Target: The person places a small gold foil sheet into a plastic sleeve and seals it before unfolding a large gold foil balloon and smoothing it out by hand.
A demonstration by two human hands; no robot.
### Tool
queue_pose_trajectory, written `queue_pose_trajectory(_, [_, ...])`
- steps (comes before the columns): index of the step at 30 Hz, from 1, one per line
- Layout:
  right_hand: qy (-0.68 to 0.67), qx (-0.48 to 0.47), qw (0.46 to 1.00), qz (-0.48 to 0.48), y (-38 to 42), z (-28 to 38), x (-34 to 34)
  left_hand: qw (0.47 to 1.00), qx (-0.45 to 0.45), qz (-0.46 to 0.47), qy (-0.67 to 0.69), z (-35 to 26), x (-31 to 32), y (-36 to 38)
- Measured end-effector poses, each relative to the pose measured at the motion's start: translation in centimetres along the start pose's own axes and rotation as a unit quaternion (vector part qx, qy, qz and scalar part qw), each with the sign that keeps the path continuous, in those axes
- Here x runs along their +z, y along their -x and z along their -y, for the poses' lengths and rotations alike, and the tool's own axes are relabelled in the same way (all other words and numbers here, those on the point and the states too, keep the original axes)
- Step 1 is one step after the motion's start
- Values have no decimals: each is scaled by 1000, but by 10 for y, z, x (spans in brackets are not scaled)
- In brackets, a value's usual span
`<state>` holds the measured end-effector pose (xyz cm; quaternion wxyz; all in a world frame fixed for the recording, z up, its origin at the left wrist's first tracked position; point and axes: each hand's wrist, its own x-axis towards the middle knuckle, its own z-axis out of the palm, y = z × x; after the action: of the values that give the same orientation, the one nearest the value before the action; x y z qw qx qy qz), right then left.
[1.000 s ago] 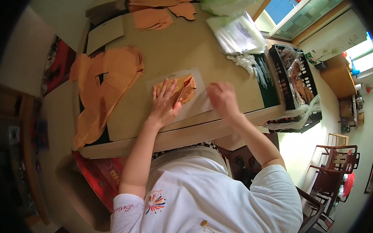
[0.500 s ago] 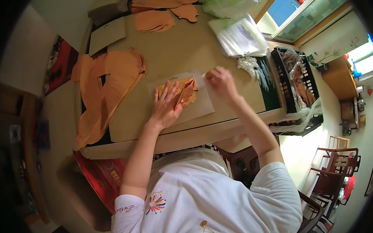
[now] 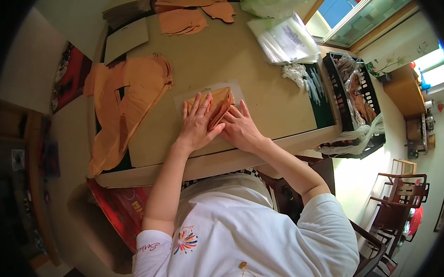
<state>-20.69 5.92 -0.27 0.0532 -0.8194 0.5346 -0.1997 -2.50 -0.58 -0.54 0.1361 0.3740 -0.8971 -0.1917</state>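
A folded, shiny orange piece of thin material point(image 3: 222, 96) lies near the front edge of the table point(image 3: 221, 49), its layers standing up a little along a fold. My left hand point(image 3: 197, 125) presses flat on its left part, fingers stretched out. From the right, my right hand point(image 3: 243, 131) lies with spread fingers against the right side of the piece. Beneath it is a clear plastic sheet or bag point(image 3: 238, 87), mostly covered by the piece and my hands.
Flat orange pieces point(image 3: 134, 100) are heaped at the left, with more orange cutouts point(image 3: 182, 22) at the back. A pale card point(image 3: 127, 39) lies back left. Clear plastic bags point(image 3: 285, 42), white ties point(image 3: 295, 73), thin sticks point(image 3: 315, 85) and a black crate point(image 3: 343, 89) stand along the right.
My right hand has come in leftward from the right edge of the plastic and down onto the orange piece, its fingers now spread. My left hand has stayed on the piece.
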Motion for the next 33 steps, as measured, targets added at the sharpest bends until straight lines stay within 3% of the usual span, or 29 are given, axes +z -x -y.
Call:
queue_pose_trajectory(1, [-9,12,999,42,2,-1,-4,1000,-3,9,-21,-3,-2,-1])
queue_pose_trajectory(4, [-32,-1,999,38,15,-11,-11,998,-10,22,-62,-8,-5,-1])
queue_pose_trajectory(12, [-89,106,984,-115,56,-54,-54,997,2,-16,-79,-3,10,-1])
queue_pose_trajectory(20, [52,243,940,-235,-25,-208,-88,997,8,-19,-80,-8,6,0])
queue_pose_trajectory(26, [131,395,902,-118,-69,-284,-88,996,15,-40,-73,-5,12,1])
queue_pose_trajectory(30, [-20,405,909,-96,-73,-303,-90,998,11,-29,-54,-6,8,1])
queue_pose_trajectory(33, [-39,326,929,-170,-70,-298,-90,999,10,-27,-46,-6,7,1])
